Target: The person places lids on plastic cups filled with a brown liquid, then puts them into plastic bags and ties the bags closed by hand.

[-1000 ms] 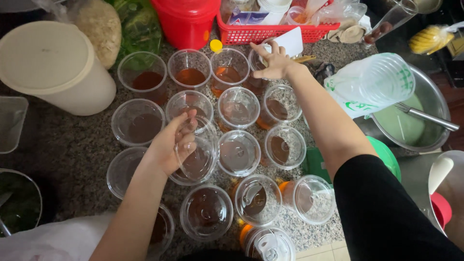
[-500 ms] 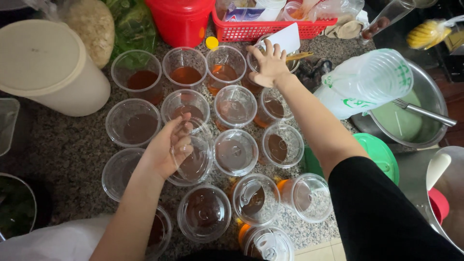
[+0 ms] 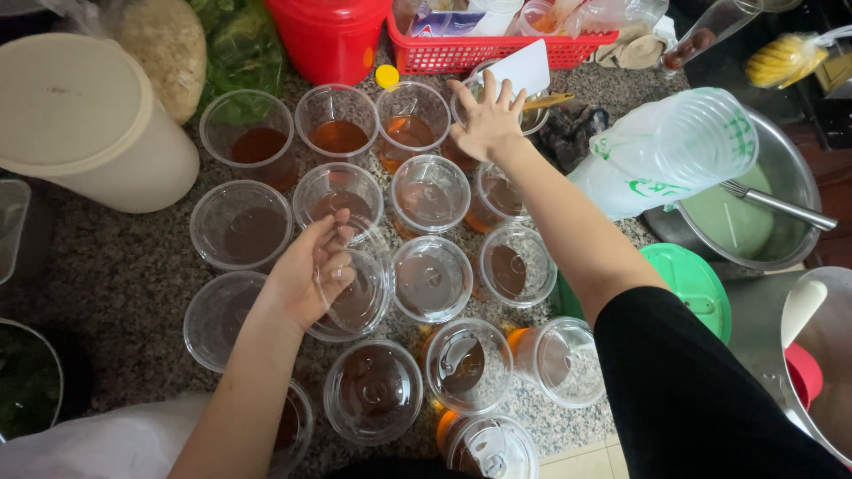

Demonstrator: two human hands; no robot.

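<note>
Right arm (image 3: 568,239) bare below a black short sleeve (image 3: 701,390); left arm (image 3: 240,399) bare, white cloth (image 3: 98,443) beside it.

- Cup under the right hand (image 3: 486,122), upper middle of the frame: mostly covered by the palm, so contents and lid impossible to tell.
- Clear cup (image 3: 355,288) at the left hand (image 3: 306,279): near rim hidden behind the fingers.
- Lidded cup (image 3: 488,448) at the bottom edge: cut off by the frame.
- Cup (image 3: 288,426) at lower left: largely hidden behind the left forearm.
- Red container (image 3: 330,35) and red basket (image 3: 497,49) along the top edge: upper parts cut off.
- Steel bowl (image 3: 31,381) at the left edge: only part showing, dark contents unclear.
- Metal pot (image 3: 781,235) at right: partly covered by a bagged stack of cups (image 3: 666,151).
</note>
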